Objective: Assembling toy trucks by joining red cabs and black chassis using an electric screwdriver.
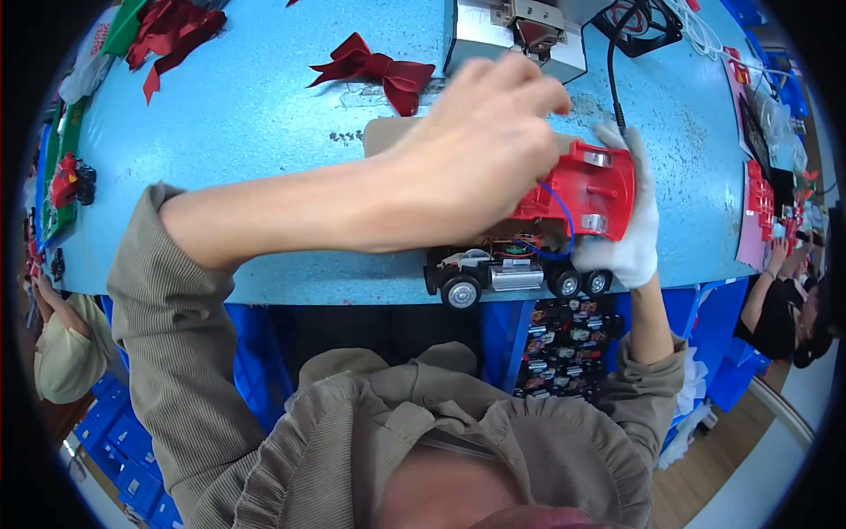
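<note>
My bare left hand point(502, 132) reaches across, above a brown pad point(379, 137) and just in front of a metal box-shaped device point(564, 57). Its fingers are curled and smeared by motion, so what they hold, if anything, is hidden. In a white glove, my right hand point(636, 234) grips the right side of a red plastic toy truck body point(604, 189), turned with its hollow inside up. Below the body stands a black truck chassis point(515, 275) with silver wheels, linked to it by a blue wire point(567, 216). A black cable point(614, 79) runs down to the glove.
Dark red ribbon bows point(379, 72) lie on the blue table point(220, 132) at the back and back left. A black fan point(639, 26) sits at the back right. Red parts point(760, 198) lie at the right edge. Other people point(780, 304) work on both sides.
</note>
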### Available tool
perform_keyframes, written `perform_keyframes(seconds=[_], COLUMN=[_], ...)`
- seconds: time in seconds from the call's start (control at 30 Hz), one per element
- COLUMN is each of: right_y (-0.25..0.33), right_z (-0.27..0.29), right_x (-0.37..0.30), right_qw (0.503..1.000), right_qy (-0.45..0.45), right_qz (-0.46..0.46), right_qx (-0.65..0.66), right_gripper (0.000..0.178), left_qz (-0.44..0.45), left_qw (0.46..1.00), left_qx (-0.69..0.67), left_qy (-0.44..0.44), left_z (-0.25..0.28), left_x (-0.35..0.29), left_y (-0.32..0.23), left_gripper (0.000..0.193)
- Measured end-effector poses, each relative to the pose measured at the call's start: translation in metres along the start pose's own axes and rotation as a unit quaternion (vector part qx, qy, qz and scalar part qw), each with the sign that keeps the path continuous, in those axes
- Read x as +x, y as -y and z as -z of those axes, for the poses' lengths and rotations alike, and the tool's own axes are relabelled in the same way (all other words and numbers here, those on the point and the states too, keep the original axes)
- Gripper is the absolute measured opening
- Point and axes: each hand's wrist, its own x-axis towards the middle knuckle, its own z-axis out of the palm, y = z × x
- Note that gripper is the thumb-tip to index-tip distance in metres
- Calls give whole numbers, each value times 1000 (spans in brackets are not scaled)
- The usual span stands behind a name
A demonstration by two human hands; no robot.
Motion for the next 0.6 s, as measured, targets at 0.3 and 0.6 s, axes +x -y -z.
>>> perform_keyframes(seconds=[0.3,0.6], right_y=[-48,72], right_z=[75,113], right_x=[-30,29], right_qw=[837,956], right_qy=[-65,-218], right_qz=[-165,32], right_qx=[-518,192], right_gripper=[60,23], left_qz=[86,60], left_qw=[944,953], left_qx=[-28,-52], left_qy=[317,294], left_z=[-14,-10], left_x=[30,23], left_y=[11,13], left_gripper=[38,24])
